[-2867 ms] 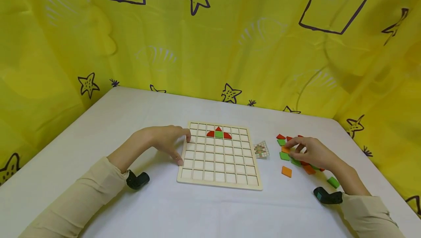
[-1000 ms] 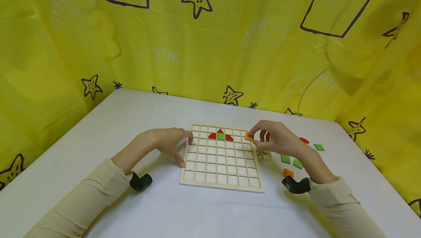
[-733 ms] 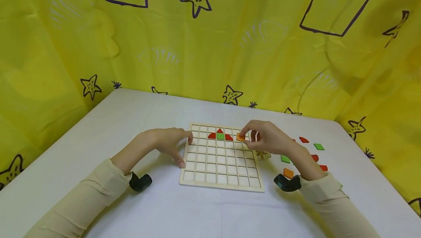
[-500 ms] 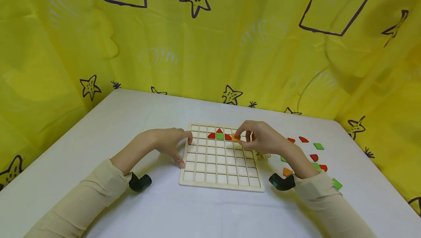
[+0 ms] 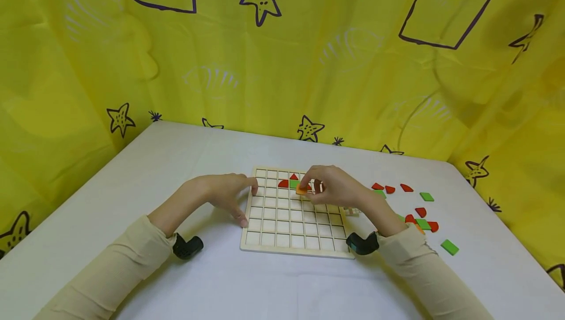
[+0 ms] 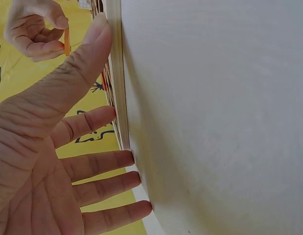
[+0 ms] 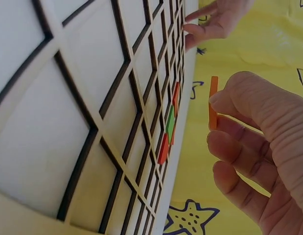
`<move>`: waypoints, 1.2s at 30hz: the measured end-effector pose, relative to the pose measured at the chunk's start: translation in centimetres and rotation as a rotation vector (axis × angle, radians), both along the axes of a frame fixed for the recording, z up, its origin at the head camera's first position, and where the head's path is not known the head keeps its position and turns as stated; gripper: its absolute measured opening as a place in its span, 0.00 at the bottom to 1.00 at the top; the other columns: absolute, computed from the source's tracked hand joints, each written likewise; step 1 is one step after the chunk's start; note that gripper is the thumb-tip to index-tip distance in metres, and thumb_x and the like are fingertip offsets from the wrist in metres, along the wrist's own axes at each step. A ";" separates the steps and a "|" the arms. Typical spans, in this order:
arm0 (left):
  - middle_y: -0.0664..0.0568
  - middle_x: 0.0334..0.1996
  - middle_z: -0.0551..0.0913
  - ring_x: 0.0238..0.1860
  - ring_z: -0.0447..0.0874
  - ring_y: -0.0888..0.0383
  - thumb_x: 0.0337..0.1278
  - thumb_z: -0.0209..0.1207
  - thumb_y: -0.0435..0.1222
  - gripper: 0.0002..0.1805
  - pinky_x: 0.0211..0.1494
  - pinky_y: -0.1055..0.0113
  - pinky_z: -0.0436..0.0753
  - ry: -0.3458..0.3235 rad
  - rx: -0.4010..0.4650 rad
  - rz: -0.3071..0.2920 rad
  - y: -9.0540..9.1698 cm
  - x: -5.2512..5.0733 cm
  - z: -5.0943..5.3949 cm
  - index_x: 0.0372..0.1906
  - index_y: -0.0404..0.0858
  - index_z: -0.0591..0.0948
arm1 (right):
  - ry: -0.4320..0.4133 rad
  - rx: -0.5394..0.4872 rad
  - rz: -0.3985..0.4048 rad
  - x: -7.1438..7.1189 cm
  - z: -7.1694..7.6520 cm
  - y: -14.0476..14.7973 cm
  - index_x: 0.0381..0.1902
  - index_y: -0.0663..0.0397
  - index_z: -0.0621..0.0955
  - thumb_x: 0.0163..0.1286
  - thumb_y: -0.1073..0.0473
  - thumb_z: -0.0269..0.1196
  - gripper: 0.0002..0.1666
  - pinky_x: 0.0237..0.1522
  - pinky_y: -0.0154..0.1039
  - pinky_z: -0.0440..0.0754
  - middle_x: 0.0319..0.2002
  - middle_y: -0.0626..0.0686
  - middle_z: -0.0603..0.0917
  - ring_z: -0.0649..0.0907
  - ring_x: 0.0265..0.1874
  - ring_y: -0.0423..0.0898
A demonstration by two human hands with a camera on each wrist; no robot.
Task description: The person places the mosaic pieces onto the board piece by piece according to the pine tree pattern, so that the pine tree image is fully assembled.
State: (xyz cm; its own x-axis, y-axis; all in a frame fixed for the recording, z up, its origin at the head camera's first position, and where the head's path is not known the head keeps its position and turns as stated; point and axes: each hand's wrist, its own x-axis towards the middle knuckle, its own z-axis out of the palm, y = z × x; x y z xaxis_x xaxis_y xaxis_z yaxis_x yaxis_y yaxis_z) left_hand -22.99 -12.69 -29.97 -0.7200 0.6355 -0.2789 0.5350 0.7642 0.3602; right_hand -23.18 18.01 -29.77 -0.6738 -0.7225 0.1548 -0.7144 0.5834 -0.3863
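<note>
A wooden grid board (image 5: 295, 252) lies flat on the white table. My left hand (image 5: 224, 195) rests at its left edge, thumb and index fingertip touching the frame, fingers fairly straight in the left wrist view. Over the board's upper part, my right hand (image 5: 339, 188) pinches an orange square tile (image 7: 213, 104) between thumb and fingers. That tile is held above the cells, just below a green square tile (image 5: 294, 183). A red triangle tile (image 5: 294, 176) sits above the green one, a red quarter-round tile (image 5: 284, 183) left of it. The right-hand red tile is mostly hidden behind my fingers.
Several loose red and green tiles lie to the right, among them a green tile (image 5: 449, 247) and a red tile (image 5: 406, 188). A small patterned card (image 5: 351, 211) is partly covered by the right arm. A yellow curtain (image 5: 282, 65) hangs behind the table.
My right hand picked the orange tile from the loose pieces and carried it left over the board, lately from the right-hand red tile to below the green one. The left hand stays put.
</note>
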 end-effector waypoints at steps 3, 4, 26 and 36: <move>0.49 0.56 0.79 0.54 0.74 0.53 0.43 0.80 0.50 0.34 0.62 0.53 0.74 -0.001 0.000 0.000 0.0 -0.1 -0.1 0.53 0.46 0.74 | -0.008 0.027 -0.009 -0.1 -0.1 -0.5 0.44 0.52 0.86 0.61 0.67 0.69 0.13 0.34 0.35 0.79 0.42 0.45 0.85 0.79 0.32 0.41; 0.49 0.56 0.78 0.54 0.74 0.53 0.43 0.80 0.50 0.35 0.62 0.53 0.74 -0.002 0.001 0.001 0.0 -0.1 -0.1 0.54 0.46 0.74 | -0.013 0.037 -0.014 -0.1 -0.2 -0.6 0.44 0.52 0.86 0.61 0.66 0.70 0.13 0.35 0.35 0.79 0.42 0.45 0.85 0.79 0.32 0.41; 0.51 0.55 0.79 0.54 0.74 0.54 0.42 0.80 0.51 0.35 0.61 0.54 0.75 0.008 -0.004 0.002 0.0 -0.2 -0.3 0.53 0.46 0.74 | -0.009 0.151 -0.064 -1.0 -1.4 -1.3 0.44 0.50 0.87 0.62 0.64 0.70 0.11 0.39 0.37 0.77 0.43 0.45 0.85 0.79 0.33 0.37; 0.50 0.54 0.79 0.52 0.74 0.54 0.42 0.80 0.50 0.35 0.60 0.54 0.75 0.008 0.004 -0.004 0.0 -0.2 -0.2 0.53 0.46 0.74 | 0.008 0.131 -0.027 -0.9 -1.5 -1.4 0.42 0.49 0.87 0.67 0.63 0.70 0.07 0.39 0.36 0.78 0.40 0.44 0.85 0.79 0.34 0.38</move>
State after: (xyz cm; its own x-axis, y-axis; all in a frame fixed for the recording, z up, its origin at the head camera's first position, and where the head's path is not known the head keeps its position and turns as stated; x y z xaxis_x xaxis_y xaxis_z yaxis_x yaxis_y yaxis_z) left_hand -23.17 -12.67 -30.20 -0.7200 0.6392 -0.2701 0.5406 0.7607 0.3592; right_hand -24.10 16.58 -31.24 -0.6925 -0.7184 0.0651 -0.7003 0.6478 -0.2999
